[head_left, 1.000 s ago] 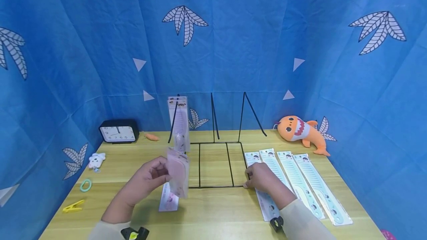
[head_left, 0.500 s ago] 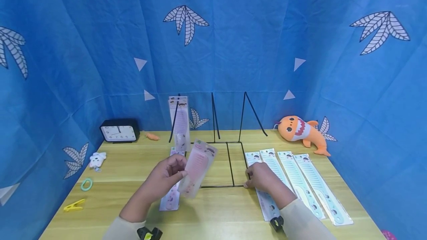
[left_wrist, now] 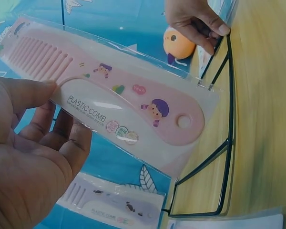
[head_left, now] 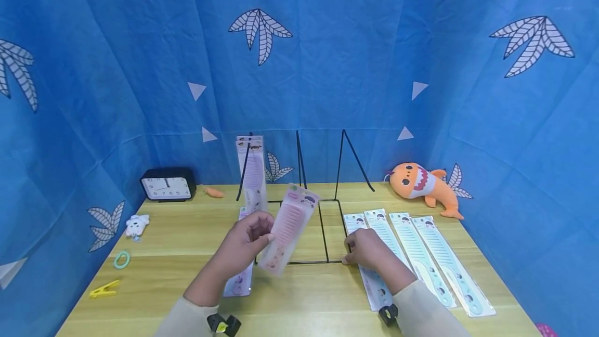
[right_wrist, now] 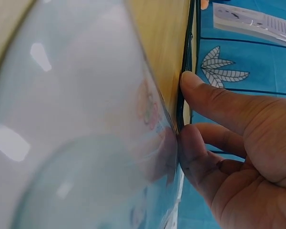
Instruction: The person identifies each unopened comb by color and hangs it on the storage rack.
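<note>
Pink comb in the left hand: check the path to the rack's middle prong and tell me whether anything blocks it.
Nothing visible does. In the head view, the pink comb's top edge overlaps the low end of the middle prong. The purple combs hang aside, on the left prong.

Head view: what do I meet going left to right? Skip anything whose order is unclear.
Yellow clip, black alarm clock, left hand, pink comb, right hand, orange shark plush.
</note>
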Available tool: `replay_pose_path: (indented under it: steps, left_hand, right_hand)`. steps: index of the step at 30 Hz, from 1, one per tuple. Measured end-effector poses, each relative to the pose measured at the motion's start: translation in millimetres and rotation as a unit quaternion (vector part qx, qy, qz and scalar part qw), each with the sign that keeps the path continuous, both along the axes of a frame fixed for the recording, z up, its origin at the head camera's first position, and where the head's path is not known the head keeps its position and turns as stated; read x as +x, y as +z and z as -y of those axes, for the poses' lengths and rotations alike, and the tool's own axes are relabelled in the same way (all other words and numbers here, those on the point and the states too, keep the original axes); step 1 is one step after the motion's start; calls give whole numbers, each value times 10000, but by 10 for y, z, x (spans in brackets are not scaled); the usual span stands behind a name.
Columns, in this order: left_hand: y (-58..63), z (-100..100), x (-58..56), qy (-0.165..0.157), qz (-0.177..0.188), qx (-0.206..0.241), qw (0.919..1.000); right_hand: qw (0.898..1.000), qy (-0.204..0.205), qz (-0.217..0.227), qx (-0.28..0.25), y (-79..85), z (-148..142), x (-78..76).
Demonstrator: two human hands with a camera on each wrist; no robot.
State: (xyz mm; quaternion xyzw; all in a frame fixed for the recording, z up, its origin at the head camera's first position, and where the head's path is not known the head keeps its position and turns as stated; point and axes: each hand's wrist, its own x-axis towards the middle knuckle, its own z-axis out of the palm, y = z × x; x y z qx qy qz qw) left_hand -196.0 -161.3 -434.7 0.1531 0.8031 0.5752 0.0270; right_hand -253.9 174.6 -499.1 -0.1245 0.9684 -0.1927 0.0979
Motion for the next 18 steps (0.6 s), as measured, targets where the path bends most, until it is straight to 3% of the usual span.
replay_pose_path:
  steps: [18]
  left_hand:
    - [-41,-163,-29,836,-2,-150,9964]
  right_hand:
    - [10000,-26,7,8,13,-11,-18]
